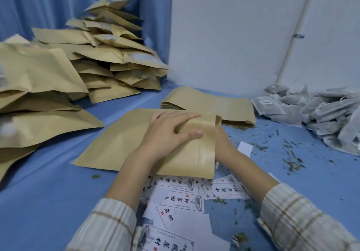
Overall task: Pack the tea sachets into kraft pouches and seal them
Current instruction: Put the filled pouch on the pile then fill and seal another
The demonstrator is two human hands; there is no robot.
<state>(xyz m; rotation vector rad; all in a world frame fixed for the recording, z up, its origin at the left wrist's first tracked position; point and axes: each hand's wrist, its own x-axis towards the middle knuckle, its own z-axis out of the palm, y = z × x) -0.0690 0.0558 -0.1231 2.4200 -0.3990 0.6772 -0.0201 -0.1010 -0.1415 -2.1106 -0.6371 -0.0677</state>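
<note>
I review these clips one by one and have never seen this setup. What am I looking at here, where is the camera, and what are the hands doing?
There is no machine: a person works with bare hands, and the one picture comes from a camera worn on the head, looking down at a blue table. The left hand lies on a kraft pouch, its fingers curled over the pouch's right end. The right hand is mostly hidden behind that end, so its grip cannot be told. Behind lies a flat stack of pouches. At left, pouches are heaped in piles. At right is a heap of pale tea sachets. Printed labels lie near the person, and tea leaf bits are scattered on the table.
</note>
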